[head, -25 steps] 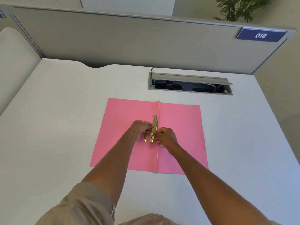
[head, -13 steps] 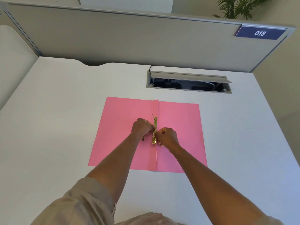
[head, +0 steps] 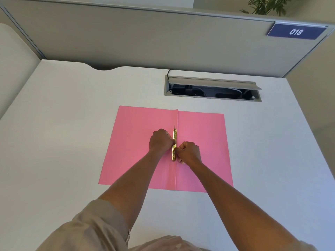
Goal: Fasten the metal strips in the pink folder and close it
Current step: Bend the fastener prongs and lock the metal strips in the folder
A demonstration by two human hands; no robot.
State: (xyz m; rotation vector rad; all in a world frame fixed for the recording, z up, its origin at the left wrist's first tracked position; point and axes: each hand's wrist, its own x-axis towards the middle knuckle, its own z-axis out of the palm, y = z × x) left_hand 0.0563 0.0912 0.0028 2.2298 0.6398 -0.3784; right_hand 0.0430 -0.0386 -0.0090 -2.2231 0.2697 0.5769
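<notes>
The pink folder point(head: 137, 142) lies open and flat on the white desk. A gold metal strip point(head: 174, 146) runs along the folder's centre fold, lying flat against it. My left hand point(head: 160, 141) is curled on the strip's left side, fingertips pressing on its middle. Just to the right of the fold, my right hand point(head: 189, 153) is curled with its fingertips pinching the strip's lower part. A thin prong sticks up at the strip's far end.
The white desk point(head: 63, 142) surrounds the folder. An open cable tray point(head: 212, 90) with a raised grey lid sits behind the folder. A grey partition with a blue "018" sign point(head: 296, 31) walls the back and sides.
The gold strip that was tilted and partly lifted a second ago now lies straight along the fold. Both hands have closed in on it from either side.
</notes>
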